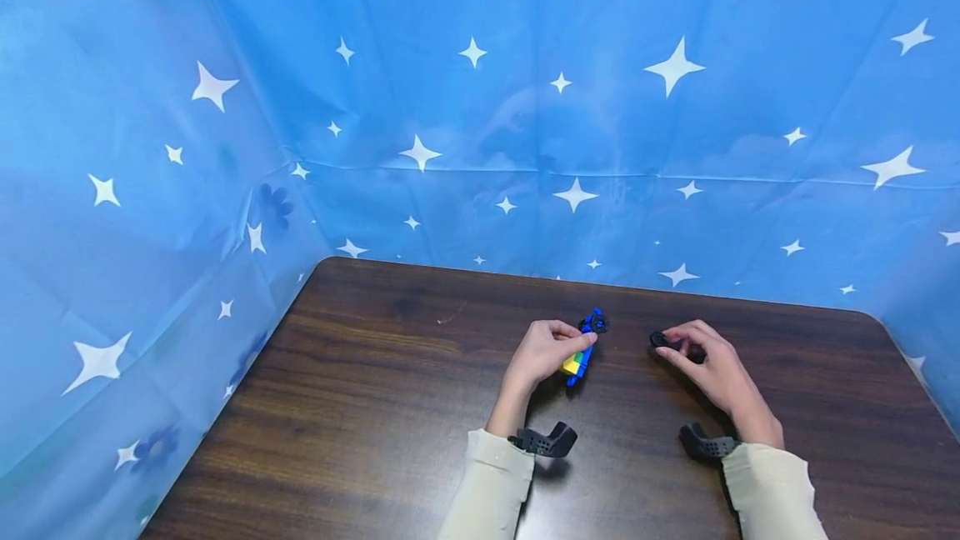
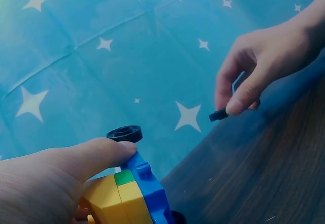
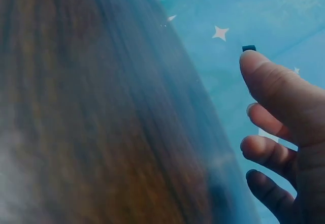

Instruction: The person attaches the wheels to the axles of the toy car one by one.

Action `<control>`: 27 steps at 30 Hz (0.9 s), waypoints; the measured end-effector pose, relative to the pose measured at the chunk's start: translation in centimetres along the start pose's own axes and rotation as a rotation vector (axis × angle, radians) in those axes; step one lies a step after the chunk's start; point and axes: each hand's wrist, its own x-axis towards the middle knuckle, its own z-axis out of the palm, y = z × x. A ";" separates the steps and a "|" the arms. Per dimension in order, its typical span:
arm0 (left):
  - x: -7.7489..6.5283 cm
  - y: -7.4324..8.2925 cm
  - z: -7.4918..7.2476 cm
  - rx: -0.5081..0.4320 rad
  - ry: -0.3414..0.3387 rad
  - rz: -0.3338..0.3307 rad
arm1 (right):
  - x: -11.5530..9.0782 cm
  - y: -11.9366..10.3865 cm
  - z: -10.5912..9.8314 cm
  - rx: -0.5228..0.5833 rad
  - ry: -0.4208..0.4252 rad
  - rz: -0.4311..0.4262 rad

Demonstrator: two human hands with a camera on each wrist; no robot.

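My left hand (image 1: 542,350) grips a small toy vehicle of building blocks (image 1: 577,363), its thumb stretched along the side. Yellow and green bricks (image 2: 124,177) sit against a long blue base (image 2: 152,191). At the base's far end, by the thumb tip, is a black wheel (image 2: 124,133); part of another dark piece shows low in the left wrist view. To the right, my right hand (image 1: 714,367) pinches a loose black wheel (image 1: 658,339) between thumb and fingertip. Only a sliver of that wheel shows beyond the thumb in the right wrist view. A gap separates the two hands.
Both hands are over a dark wood-grain table (image 1: 360,373), towards its far side. A blue curtain with white stars (image 1: 480,123) hangs behind the table and along its left. Black wrist mounts (image 1: 553,440) stick out from both cream sleeves (image 1: 772,482).
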 end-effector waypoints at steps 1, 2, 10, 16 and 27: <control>0.0 0.0 0.0 -0.001 0.000 -0.002 | -0.1 -0.1 0.1 0.001 0.002 0.006; 0.0 -0.1 0.0 -0.003 -0.002 -0.001 | -0.2 -0.2 0.1 -0.001 0.006 0.011; 0.0 -0.2 -0.1 -0.022 -0.011 0.017 | -0.7 -1.1 0.6 0.012 0.032 -0.006; 0.1 -0.2 0.1 -0.010 -0.008 0.015 | -0.8 -1.7 0.8 0.026 0.036 -0.039; 0.2 -0.3 0.5 -0.008 0.016 0.009 | -1.0 -2.7 1.4 0.036 0.026 -0.076</control>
